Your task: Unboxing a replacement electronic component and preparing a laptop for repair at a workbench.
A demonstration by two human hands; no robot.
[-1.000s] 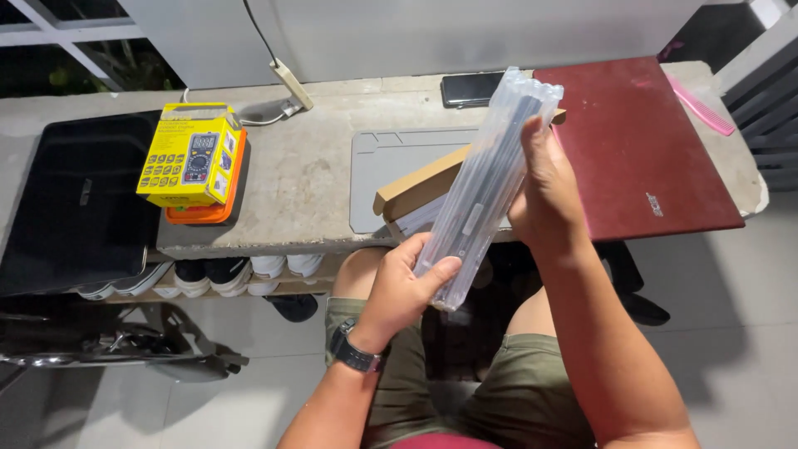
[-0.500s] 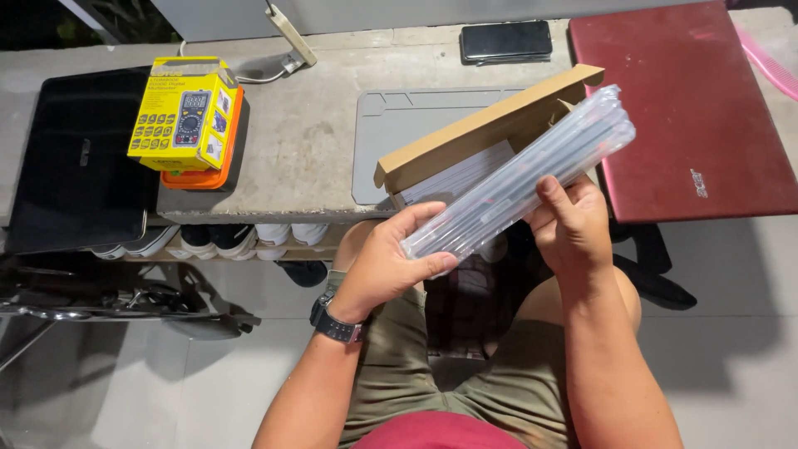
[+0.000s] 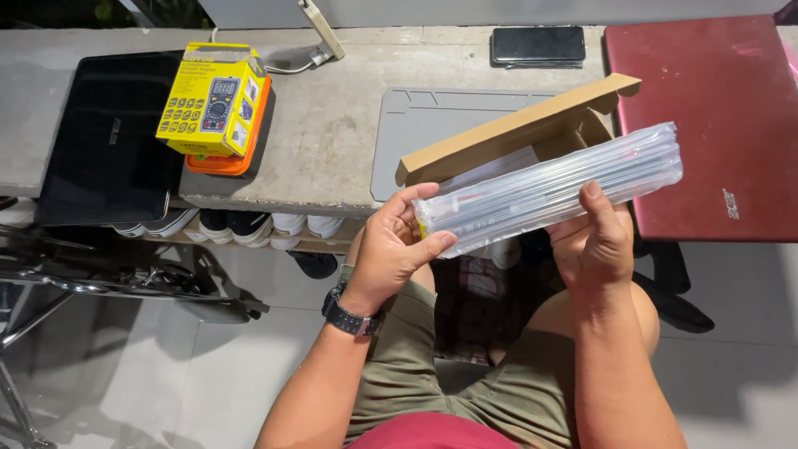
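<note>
air-cushion sleeve (image 3: 549,189), long axis left-right, right end higher

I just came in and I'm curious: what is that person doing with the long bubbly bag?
A seated person holds a long clear air-cushion package in both hands. The left hand pinches its near end, and the right hand supports it from below further along. Just behind it lies an open long cardboard box, at the edge of the concrete bench. A grey mat, a closed red laptop and a yellow multimeter box also sit on the bench.
</note>
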